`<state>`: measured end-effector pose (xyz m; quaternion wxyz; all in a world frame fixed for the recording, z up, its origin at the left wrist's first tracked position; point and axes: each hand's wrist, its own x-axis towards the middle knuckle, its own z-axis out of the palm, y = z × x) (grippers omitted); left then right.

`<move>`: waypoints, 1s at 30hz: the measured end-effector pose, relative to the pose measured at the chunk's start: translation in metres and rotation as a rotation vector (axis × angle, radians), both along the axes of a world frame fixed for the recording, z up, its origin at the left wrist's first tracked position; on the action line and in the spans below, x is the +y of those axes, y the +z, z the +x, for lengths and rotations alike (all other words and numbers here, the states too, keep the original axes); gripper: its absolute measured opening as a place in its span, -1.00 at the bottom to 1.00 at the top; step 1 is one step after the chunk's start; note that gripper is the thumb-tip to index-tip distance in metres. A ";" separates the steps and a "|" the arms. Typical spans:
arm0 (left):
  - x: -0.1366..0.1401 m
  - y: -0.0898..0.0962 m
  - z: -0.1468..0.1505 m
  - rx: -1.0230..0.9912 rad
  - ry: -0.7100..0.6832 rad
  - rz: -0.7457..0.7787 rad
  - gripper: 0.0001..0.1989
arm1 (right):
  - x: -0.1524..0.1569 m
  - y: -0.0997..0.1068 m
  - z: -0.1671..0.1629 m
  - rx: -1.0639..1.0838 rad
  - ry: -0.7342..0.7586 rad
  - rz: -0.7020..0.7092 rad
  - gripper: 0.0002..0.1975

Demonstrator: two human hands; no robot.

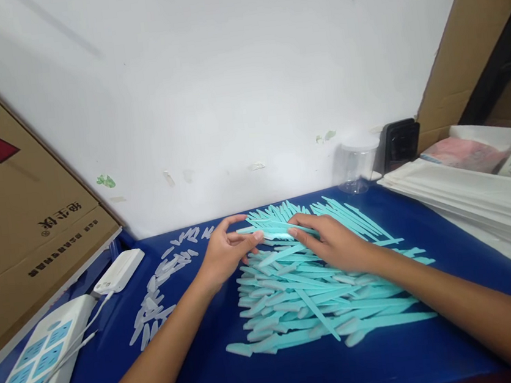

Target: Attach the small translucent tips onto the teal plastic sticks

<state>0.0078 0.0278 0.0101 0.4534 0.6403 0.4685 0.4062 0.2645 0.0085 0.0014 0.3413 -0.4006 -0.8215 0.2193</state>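
Observation:
Between my two hands is a slim teal eyebrow razor [275, 233], held nearly level above the table. My left hand [226, 249] is closed on its left end, thumb and fingers pinched together. My right hand [331, 239] grips its right part between thumb and fingers. Under and in front of the hands lies a large pile of teal razors with pale covers [291, 304] on their blade ends. Behind the hands, more teal razors [355, 220] lie side by side. Loose translucent blade caps [169, 267] are scattered left of my left hand.
On the blue table [203, 376] a white power strip [70, 323] and a white adapter [119, 271] with cables lie at left. Cardboard [30, 199] leans there. A clear jar [357, 164], a black container [401, 143] and stacked white sheets [473, 203] stand right, before a white wall.

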 end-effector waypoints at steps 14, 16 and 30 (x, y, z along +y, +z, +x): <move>0.062 -0.022 -0.089 1.176 0.222 0.539 -0.72 | 0.013 -0.005 0.012 -0.002 -0.068 0.074 -0.65; 0.061 -0.022 -0.088 1.205 0.225 0.535 -0.78 | 0.015 -0.007 0.013 -0.008 -0.072 0.075 -0.65; 0.062 -0.026 -0.078 0.926 0.105 0.523 -0.74 | 0.015 -0.005 0.013 -0.019 -0.054 0.055 -0.65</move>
